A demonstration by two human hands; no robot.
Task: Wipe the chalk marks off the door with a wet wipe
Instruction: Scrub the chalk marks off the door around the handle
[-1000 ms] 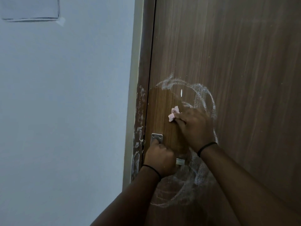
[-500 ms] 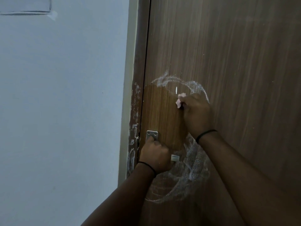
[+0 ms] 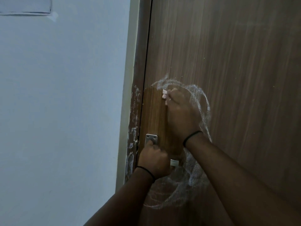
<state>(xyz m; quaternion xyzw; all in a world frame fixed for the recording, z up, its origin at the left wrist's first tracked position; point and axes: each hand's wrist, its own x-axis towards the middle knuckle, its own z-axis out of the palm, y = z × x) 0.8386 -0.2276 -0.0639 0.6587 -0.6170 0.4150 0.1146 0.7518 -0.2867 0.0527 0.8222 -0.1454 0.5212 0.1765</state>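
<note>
A brown wooden door (image 3: 236,62) carries white chalk marks (image 3: 202,101) in a rough ring, with a darker wiped patch inside it. My right hand (image 3: 180,115) holds a crumpled pink wet wipe (image 3: 164,94) against the door just under the top arc of chalk; only a corner of the wipe shows. My left hand (image 3: 154,162) grips the metal door handle (image 3: 174,163) below its plate (image 3: 151,139). More smeared chalk (image 3: 184,190) lies under the handle.
The door frame (image 3: 135,124) to the left bears white scuffs along its edge. A pale blue wall (image 3: 65,103) fills the left side, with a taped sheet (image 3: 26,5) at the top left corner.
My right hand has moved the wipe upward along the door, from beside the handle plate's height to the top arc of chalk. The left hand has stayed on the handle.
</note>
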